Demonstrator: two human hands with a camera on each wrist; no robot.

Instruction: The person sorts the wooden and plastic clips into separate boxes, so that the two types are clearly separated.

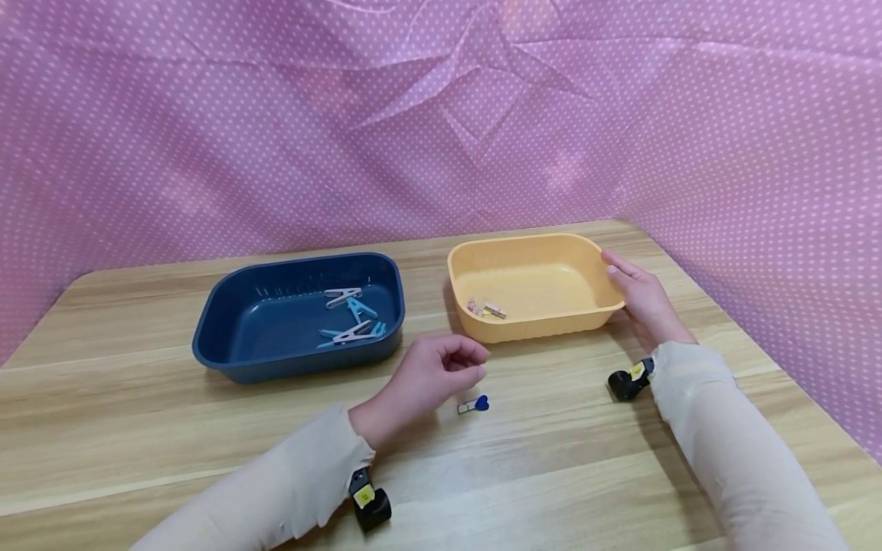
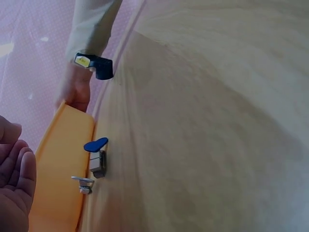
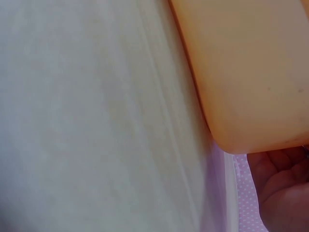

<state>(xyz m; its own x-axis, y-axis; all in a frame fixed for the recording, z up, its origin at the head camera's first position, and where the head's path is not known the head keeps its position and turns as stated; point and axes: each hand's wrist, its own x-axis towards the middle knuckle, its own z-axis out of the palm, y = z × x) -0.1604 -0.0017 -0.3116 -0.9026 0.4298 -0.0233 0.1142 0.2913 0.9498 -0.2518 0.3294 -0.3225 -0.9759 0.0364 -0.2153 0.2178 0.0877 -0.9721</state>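
My left hand (image 1: 437, 375) hovers above the table in front of the yellow bin, its fingers loosely curved with nothing seen between them. Just below its fingertips lies a small wooden clothespin with a blue heart (image 1: 475, 404). In the left wrist view a second small clothespin with a pale top (image 2: 84, 184) shows near the blue-heart clothespin (image 2: 98, 158); the head view does not show it. At the right end of the yellow bin (image 1: 530, 329), my right hand (image 1: 646, 302) grips the wall and rim. A few small decorated clothespins (image 1: 494, 310) lie in that bin's near left corner.
A dark blue bin (image 1: 296, 369) stands to the left, with several white and light blue plastic clothespins (image 1: 353, 333) in its right part. Behind and to the right of the wooden table (image 1: 103, 428) hangs a pink dotted cloth (image 1: 441, 138).
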